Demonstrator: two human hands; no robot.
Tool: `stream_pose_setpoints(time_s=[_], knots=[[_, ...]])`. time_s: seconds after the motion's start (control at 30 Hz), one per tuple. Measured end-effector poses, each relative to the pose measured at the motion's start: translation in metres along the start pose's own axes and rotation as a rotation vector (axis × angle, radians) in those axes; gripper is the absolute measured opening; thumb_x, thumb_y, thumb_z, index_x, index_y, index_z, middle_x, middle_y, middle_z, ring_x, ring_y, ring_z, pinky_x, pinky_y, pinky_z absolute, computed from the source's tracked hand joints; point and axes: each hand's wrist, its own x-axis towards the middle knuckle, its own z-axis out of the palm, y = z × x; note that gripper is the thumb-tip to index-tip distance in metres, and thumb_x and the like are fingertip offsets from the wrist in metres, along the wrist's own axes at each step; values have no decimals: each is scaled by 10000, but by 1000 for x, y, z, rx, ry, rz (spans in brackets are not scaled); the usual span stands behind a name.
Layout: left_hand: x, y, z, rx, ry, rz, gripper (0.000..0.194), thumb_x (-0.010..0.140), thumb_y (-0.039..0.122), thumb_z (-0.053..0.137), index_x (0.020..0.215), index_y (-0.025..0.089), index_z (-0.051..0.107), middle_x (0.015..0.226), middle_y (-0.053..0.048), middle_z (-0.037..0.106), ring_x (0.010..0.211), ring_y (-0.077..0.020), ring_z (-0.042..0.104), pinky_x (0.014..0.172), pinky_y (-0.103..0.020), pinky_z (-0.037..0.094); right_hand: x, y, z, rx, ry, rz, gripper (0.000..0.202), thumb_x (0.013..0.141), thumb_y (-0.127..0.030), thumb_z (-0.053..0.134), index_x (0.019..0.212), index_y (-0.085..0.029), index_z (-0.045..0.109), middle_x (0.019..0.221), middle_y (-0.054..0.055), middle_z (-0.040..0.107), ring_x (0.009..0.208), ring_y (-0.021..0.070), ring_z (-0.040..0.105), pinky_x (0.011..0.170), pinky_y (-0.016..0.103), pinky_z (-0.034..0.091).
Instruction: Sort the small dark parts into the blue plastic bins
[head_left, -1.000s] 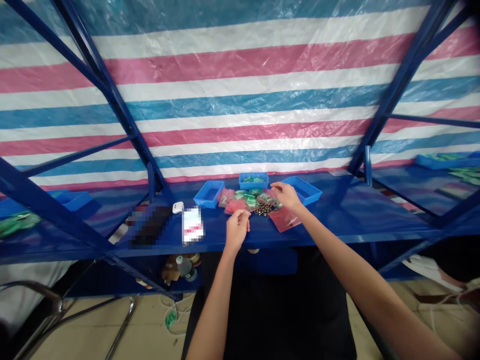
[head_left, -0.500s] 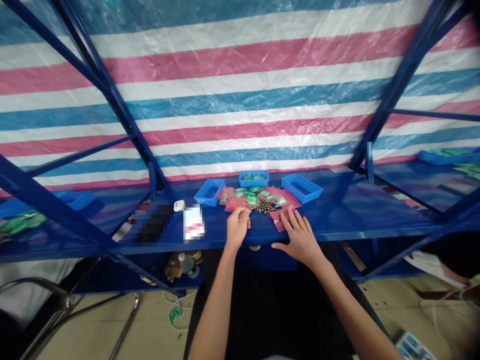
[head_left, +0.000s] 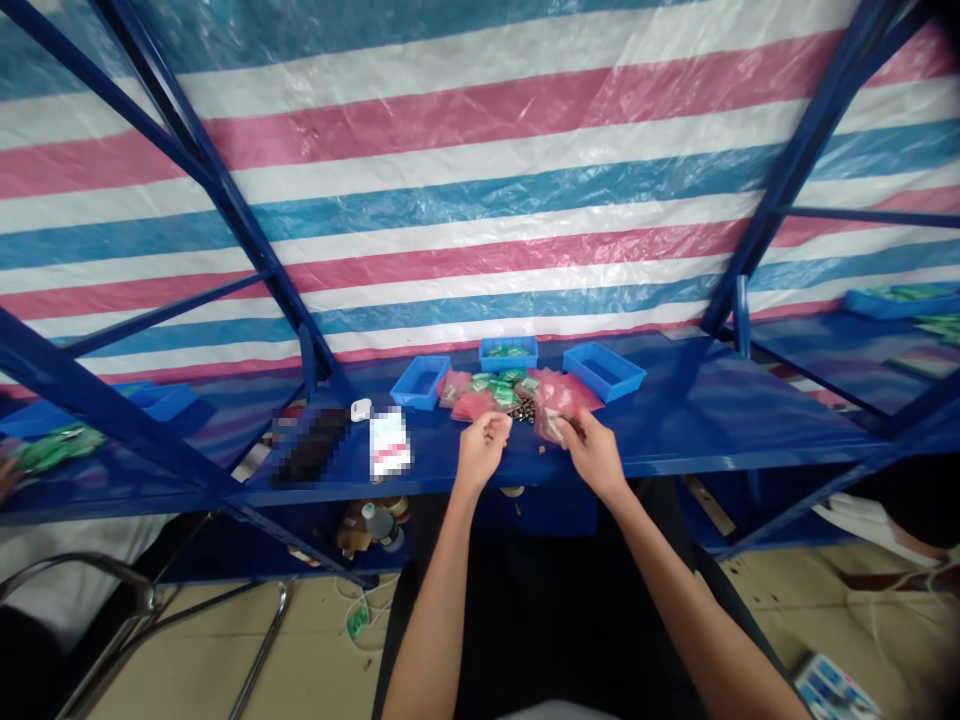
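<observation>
My right hand (head_left: 598,452) pinches the edge of a pink plastic bag (head_left: 550,424), held over the front part of the blue table. Left of it, my left hand (head_left: 482,450) is closed with its fingers curled; what it holds, if anything, is too small to tell. Between and just beyond both hands lies a pile of small dark and brass-coloured metal parts (head_left: 526,411), partly hidden by the bag. Behind the pile are several green packets (head_left: 504,392) and, to the left, more pink bags (head_left: 472,405).
Three blue trays stand behind the pile: a left tray (head_left: 405,393), a middle tray (head_left: 508,365) with green packets in it, and a right tray (head_left: 630,385). A white case (head_left: 361,410) lies at left. Blue metal posts (head_left: 739,270) frame the table (head_left: 712,430).
My right hand has gone from lying spread on a pink bag to pinching a bag, which now covers part of the metal pile. My left hand has shifted slightly right.
</observation>
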Motion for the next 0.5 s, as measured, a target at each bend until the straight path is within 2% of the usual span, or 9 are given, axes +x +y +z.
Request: stream_pose_setpoints(time_s=[0.07,0.13,0.2,0.23,0.27,0.33,0.4,0.47,0.5], knots=[[-9,3,3,206,39,175,302,900,446,597,1044,196,686,945,-74,690,890,-190,643,761,-291,516,18,3,17,-11,16,2,345,938,-487,483,971,-183,643,750,84,714,647,237,666,634,306,480],[-28,0,7,383,133,337,238,921,355,587,1093,217,675,1083,-90,678,1068,-223,601,915,-352,491,27,6,26,23,9,22,350,931,-482,485,1001,-175,638,785,89,720,627,225,658,651,307,480],[-55,-11,9,462,304,374,190,956,263,515,1054,204,668,1038,-96,679,1049,-218,599,952,-374,472,28,10,27,55,7,50,353,922,-485,501,1011,-172,638,817,85,723,647,219,658,663,303,476],[-69,-19,10,477,363,361,183,962,241,495,1020,194,662,971,-93,679,979,-210,611,910,-361,486,27,12,26,65,9,57,350,917,-485,510,1009,-172,639,828,81,722,672,219,660,667,299,471],[-82,-29,12,487,372,338,178,963,233,487,998,190,656,916,-86,673,918,-203,615,867,-346,496,26,14,24,67,11,60,344,913,-483,518,998,-173,639,829,77,718,694,220,659,667,294,464],[-105,-50,18,485,311,255,193,973,238,465,1020,188,645,876,-73,658,833,-182,620,797,-308,511,25,17,22,46,10,53,324,909,-478,525,949,-175,634,798,67,702,703,218,644,649,285,440],[-121,-72,31,514,218,125,252,992,246,412,1098,186,633,950,-87,659,876,-179,635,811,-302,519,26,19,22,16,1,46,310,909,-473,525,897,-178,620,755,59,684,674,208,621,625,279,412],[-135,-95,52,614,28,23,333,995,242,374,1227,178,605,1163,-131,642,1112,-219,599,954,-361,492,27,20,24,5,0,43,305,908,-471,525,868,-181,608,742,56,676,659,201,606,615,277,398],[-142,-107,64,679,-155,8,361,981,252,398,1275,176,593,1276,-146,606,1231,-252,540,1027,-411,452,27,19,24,10,2,46,303,906,-471,527,868,-182,606,749,56,678,661,200,605,616,276,397]])
